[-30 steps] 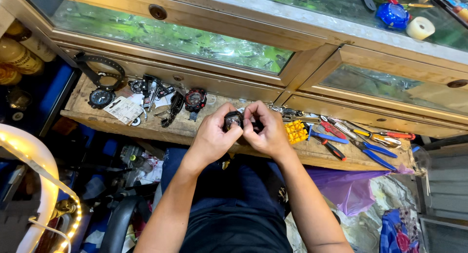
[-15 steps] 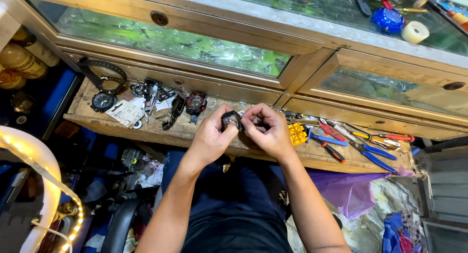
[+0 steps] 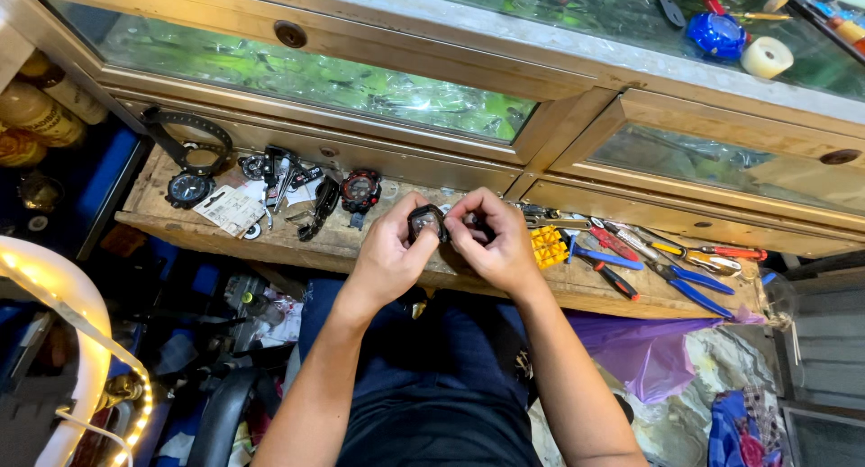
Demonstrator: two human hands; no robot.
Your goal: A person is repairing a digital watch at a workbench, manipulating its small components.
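Both my hands meet over the middle of a narrow wooden shelf [image 3: 333,244]. My left hand [image 3: 393,251] pinches a small black watch case [image 3: 424,222] between thumb and fingers. My right hand [image 3: 491,239] closes around the case's right side, fingers curled onto it. What my right fingertips hold is hidden. A black watch with red trim [image 3: 360,191] lies on the shelf just left of my left hand.
More watches, straps and a paper slip [image 3: 230,208] lie at the shelf's left end. A yellow block [image 3: 548,245] and pliers and screwdrivers with blue and red handles [image 3: 671,267] lie to the right. Glass-fronted cabinets [image 3: 297,75] rise behind. A purple bag [image 3: 644,350] sits below.
My hands and the watch case stay together at the same spot on the shelf; only small finger shifts show, and the view has drifted slightly.
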